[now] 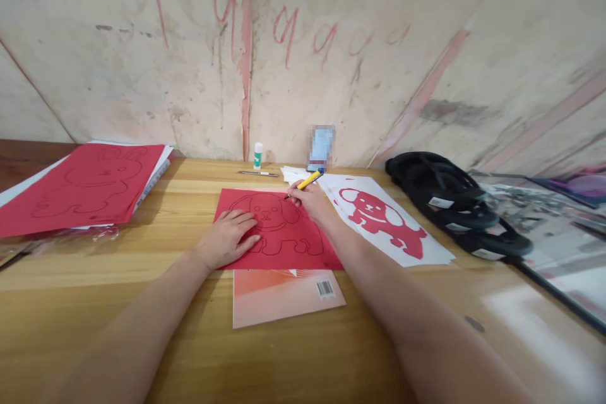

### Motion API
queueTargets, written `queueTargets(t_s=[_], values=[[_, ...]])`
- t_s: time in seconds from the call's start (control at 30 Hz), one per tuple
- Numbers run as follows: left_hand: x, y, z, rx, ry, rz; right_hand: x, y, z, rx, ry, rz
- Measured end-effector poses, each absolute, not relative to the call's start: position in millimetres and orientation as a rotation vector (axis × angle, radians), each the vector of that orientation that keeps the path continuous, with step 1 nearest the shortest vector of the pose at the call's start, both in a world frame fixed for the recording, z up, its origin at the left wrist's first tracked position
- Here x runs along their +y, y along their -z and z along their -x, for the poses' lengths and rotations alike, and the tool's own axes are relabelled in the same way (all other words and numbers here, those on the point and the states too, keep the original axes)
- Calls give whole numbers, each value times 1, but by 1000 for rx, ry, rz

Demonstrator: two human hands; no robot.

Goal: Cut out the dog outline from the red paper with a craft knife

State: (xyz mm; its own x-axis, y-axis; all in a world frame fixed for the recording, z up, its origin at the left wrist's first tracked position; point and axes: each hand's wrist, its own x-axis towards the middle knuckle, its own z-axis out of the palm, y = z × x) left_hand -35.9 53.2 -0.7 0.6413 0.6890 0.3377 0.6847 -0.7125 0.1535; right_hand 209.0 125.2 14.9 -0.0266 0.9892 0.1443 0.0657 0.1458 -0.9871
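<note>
A red paper sheet (303,246) with a dog outline drawn on it lies on the wooden table (142,328). My left hand (227,237) presses flat on its left side, fingers spread. My right hand (310,199) grips a yellow pen (305,182), its tip touching the top of the red sheet near the dog's head. Under the sheet lies a pink booklet (284,297) with a barcode.
A white sheet bearing a red dog cut-out (383,214) lies to the right. Black hangers (454,202) sit further right beside a dark-framed board (558,246). Red paper with a rabbit outline (80,186) is at left. A glue stick (258,156) and a thin tool (258,173) stand near the wall.
</note>
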Motion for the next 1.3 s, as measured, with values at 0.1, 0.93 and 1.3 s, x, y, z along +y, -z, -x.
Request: queueTargets(t_s=[0.1, 0.93, 1.3], values=[[53, 2, 36, 1166, -626, -2845, 117, -30, -211, -1296, -1115, 1174], [54, 1, 37, 1161, -627, -2822, 87, 6, -210, -1709, -671, 1252], [52, -1, 35, 1169, -600, -2837, 84, 1, -208, -1711, -656, 1302]])
